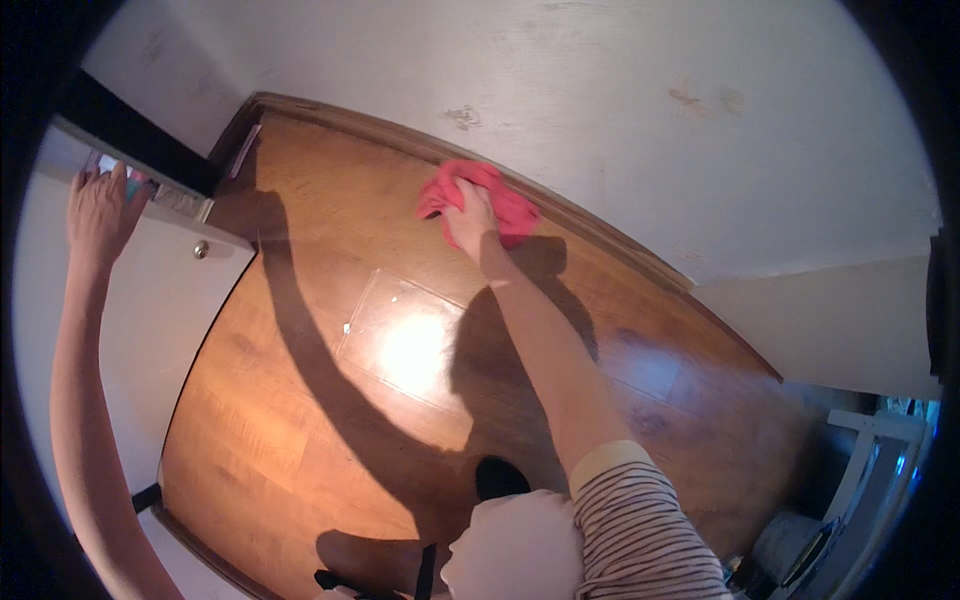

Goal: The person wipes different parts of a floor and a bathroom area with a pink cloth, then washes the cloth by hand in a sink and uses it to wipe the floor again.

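Observation:
My right hand (471, 217) grips a crumpled red cloth (514, 214) and presses it on the wood-look floor (247, 405), close beside the brown baseboard (585, 225) of the white wall. At the far left my left hand (101, 206) rests with its fingers over the edge of a white cabinet or door panel (172, 300) that has a small round metal knob (201, 250). The fingertips of that hand are partly hidden. Small white specks (347, 328) lie on the floor near a bright light reflection.
The scuffed white wall (600, 112) runs along the top and meets a corner at the upper left. A pale-framed rack or piece of furniture (855, 465) and a grey round container (784, 544) stand at the lower right. My dark shoe (501, 478) is below me.

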`<state>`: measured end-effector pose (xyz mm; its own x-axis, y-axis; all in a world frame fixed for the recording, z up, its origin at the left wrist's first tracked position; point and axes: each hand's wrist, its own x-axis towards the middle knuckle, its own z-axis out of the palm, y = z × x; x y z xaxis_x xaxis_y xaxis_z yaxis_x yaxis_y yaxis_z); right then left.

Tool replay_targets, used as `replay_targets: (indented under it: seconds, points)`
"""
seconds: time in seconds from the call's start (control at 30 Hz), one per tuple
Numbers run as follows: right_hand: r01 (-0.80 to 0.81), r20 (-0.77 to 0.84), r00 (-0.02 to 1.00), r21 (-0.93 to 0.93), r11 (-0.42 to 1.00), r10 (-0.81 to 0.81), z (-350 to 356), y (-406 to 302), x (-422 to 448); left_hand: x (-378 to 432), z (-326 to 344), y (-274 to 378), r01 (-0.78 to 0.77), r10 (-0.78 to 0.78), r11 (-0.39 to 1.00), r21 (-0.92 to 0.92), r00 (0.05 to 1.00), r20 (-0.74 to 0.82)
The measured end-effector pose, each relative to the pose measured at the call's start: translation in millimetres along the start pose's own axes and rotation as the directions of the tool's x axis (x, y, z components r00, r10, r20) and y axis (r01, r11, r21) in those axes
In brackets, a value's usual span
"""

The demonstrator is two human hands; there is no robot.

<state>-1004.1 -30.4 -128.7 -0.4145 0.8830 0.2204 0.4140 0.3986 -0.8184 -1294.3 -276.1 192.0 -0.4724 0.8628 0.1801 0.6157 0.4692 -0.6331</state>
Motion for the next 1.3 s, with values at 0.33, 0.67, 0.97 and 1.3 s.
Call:
replay_targets:
  seconds: [0.33, 0.67, 0.97, 1.3]
  points:
    - [-0.348, 0.014, 0.927, 0.413, 0.842, 0.376, -168.2, 30.4, -95.5, 20.3, -15.2, -5.2, 0.131, -0.130, 0.991, 0.013, 0.966, 0.222]
    - [-0.719, -0.531, 0.663, -0.257, 0.646, 0.528, -444.6, 257.0, -212.1, -104.8, -49.6, 61.5, -0.146, 0.145, 0.989, -0.019, 0.988, -0.054]
    - [-0.500, -0.490, 0.854, -0.685, 0.530, 0.173, -258.3, 152.5, -168.8, -210.0, -97.0, 114.4, -0.237, 0.306, 0.906, -0.351, 0.940, 0.153]
    - [-0.298, -0.259, 0.954, -0.787, 0.540, 0.149, -285.0, 162.5, -176.3, -202.4, -139.8, 122.5, -0.157, 0.329, 0.867, -0.473, 0.893, 0.306]
